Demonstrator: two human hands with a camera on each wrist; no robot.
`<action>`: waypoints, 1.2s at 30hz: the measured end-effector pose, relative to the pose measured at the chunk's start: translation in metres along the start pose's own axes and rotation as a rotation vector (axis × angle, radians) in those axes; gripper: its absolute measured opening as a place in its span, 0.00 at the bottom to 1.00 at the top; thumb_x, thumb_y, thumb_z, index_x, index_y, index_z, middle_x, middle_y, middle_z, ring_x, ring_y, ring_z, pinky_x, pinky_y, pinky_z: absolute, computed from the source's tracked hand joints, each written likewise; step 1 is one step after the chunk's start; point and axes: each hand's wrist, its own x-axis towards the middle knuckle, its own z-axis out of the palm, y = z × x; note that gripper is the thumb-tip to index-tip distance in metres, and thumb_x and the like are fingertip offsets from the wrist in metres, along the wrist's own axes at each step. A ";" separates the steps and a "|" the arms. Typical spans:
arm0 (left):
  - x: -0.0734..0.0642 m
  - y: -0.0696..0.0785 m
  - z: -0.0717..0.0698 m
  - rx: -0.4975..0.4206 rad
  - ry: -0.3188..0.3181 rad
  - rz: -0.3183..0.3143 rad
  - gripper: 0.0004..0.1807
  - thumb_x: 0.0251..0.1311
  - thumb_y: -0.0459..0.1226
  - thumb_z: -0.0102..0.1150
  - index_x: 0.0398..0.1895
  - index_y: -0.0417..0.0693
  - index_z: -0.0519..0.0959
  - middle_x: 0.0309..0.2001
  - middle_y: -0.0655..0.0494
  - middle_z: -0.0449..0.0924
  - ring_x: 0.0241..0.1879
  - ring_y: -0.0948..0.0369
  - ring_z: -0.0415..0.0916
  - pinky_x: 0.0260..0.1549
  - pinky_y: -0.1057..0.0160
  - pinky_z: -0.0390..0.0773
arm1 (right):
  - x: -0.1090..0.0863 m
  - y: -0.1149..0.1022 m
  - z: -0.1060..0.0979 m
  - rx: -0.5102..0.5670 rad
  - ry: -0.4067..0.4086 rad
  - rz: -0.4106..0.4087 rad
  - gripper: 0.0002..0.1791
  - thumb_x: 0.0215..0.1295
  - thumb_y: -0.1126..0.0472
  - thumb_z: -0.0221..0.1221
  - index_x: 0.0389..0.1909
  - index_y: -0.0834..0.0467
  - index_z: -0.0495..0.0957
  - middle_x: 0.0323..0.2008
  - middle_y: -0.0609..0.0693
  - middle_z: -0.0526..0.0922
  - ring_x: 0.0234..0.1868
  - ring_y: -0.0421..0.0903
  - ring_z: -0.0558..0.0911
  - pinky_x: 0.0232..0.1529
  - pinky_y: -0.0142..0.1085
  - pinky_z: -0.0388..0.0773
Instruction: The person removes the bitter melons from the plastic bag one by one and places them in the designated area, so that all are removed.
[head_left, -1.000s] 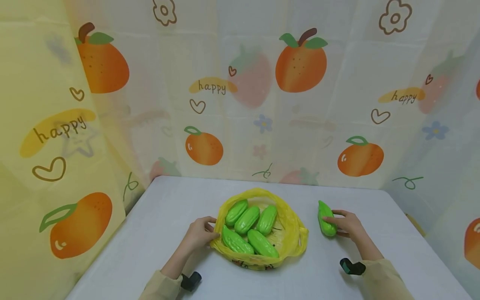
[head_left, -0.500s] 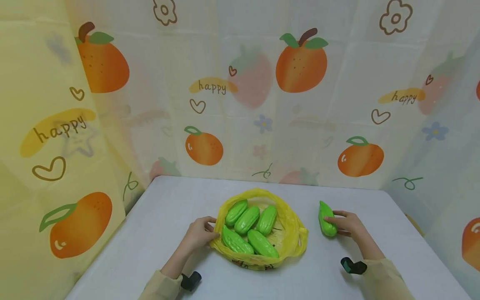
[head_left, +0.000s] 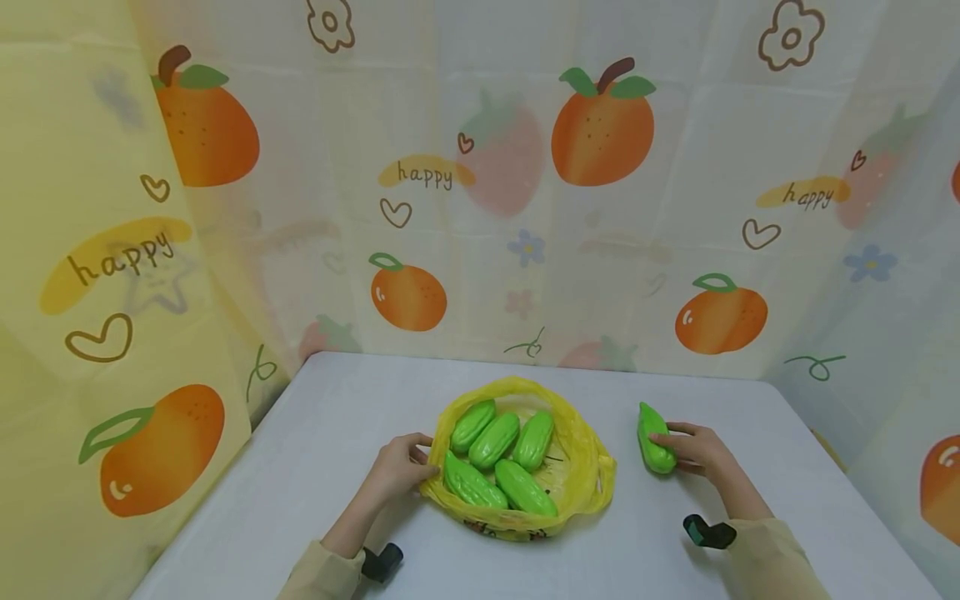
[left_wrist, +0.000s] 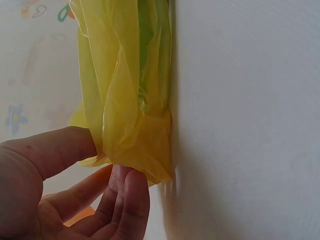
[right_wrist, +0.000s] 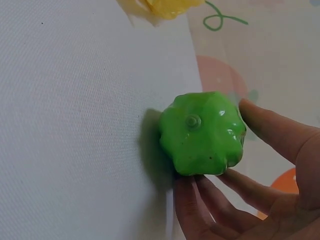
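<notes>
My left hand [head_left: 402,463] grips the left rim of a yellow plastic bag [head_left: 588,467], its thumb and fingers on either side of the film [left_wrist: 120,110] in the left wrist view. The bag's mouth is spread wide, and several glossy, ribbed green bitter melons [head_left: 495,440] lie inside. To the right of the bag, my right hand [head_left: 697,447] holds another bitter melon [head_left: 655,442], thumb on one side and fingers on the other. Its blunt end [right_wrist: 200,135], with a small round nub, faces the camera in the right wrist view. Its pointed end is turned toward the back of the table.
Everything stands on a table with a white cloth [head_left: 315,417]. Fruit-printed curtains [head_left: 480,250] hang behind it and at both sides. A black wrist device [head_left: 382,562] sits at the left sleeve, and another wrist device [head_left: 708,532] at the right sleeve.
The right hand and its bitter melon have shifted very slightly to the right. My left hand and the bag have stayed where they were.
</notes>
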 end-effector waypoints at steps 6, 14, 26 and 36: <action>0.001 -0.001 0.001 0.010 -0.001 0.003 0.24 0.45 0.33 0.70 0.49 0.39 0.78 0.30 0.52 0.78 0.26 0.60 0.73 0.22 0.65 0.75 | 0.000 0.002 -0.002 0.007 -0.001 -0.007 0.47 0.60 0.47 0.62 0.69 0.71 0.52 0.63 0.73 0.59 0.57 0.62 0.71 0.54 0.48 0.74; 0.001 -0.002 0.001 0.000 -0.005 0.010 0.24 0.45 0.33 0.69 0.50 0.39 0.78 0.30 0.51 0.78 0.26 0.60 0.74 0.22 0.64 0.76 | 0.000 0.004 -0.005 0.008 0.002 -0.003 0.48 0.59 0.46 0.62 0.68 0.71 0.53 0.62 0.73 0.59 0.57 0.62 0.71 0.54 0.47 0.75; 0.000 -0.001 0.000 0.000 -0.011 0.004 0.24 0.46 0.33 0.69 0.50 0.39 0.77 0.31 0.51 0.78 0.26 0.60 0.74 0.22 0.64 0.76 | -0.009 0.007 -0.014 0.029 0.000 -0.020 0.46 0.60 0.47 0.61 0.68 0.71 0.53 0.62 0.73 0.62 0.56 0.61 0.73 0.52 0.45 0.77; 0.000 0.000 -0.001 0.005 -0.009 0.003 0.25 0.46 0.33 0.69 0.51 0.38 0.77 0.31 0.51 0.78 0.26 0.60 0.74 0.22 0.64 0.76 | -0.019 0.002 -0.021 -0.014 0.037 -0.047 0.45 0.64 0.44 0.57 0.68 0.70 0.53 0.64 0.73 0.59 0.62 0.64 0.69 0.51 0.42 0.78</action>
